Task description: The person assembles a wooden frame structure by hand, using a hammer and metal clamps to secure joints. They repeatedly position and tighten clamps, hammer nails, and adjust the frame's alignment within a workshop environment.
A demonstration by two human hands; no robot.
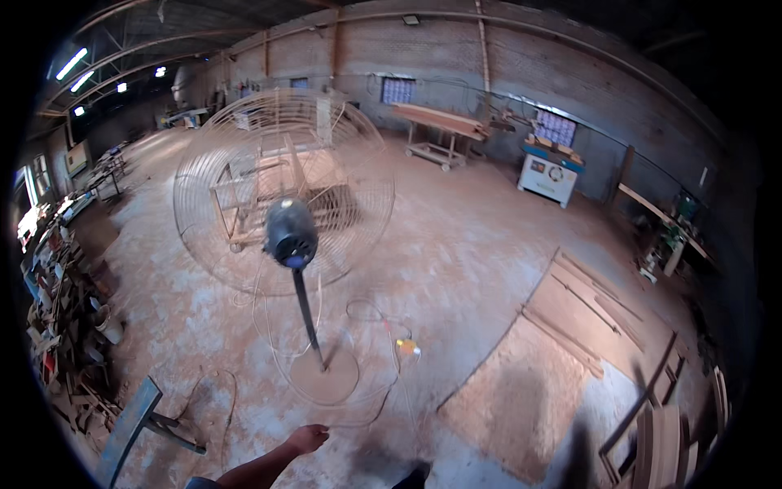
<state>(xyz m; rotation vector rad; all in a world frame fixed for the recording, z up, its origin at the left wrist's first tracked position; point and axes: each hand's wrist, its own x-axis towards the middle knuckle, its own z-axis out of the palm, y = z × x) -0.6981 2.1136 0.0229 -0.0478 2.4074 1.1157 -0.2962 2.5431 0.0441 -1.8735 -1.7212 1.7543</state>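
My left hand (308, 438) reaches in from the lower edge, its fingers curled closed. What it holds, if anything, is too small to tell. A thin dark cord (376, 414) curves across the floor and meets the fingertips in the picture; whether they grip it I cannot tell. Just beyond stands a large pedestal fan, its black motor (291, 232) facing me, with a wide wire cage (371, 244) and a round dusty base (326, 383). Right of the base lies a small yellow electrical block (407, 346) with cords running to it. My right hand is out of view.
A blue wooden frame piece (134, 424) stands at lower left, before heaped wood scraps (65, 310). Boards and a flat sheet (513, 391) lie at right. Behind the fan is a wooden cart (224, 216); farther off, a plank trolley (440, 122) and a white-and-blue machine (547, 175).
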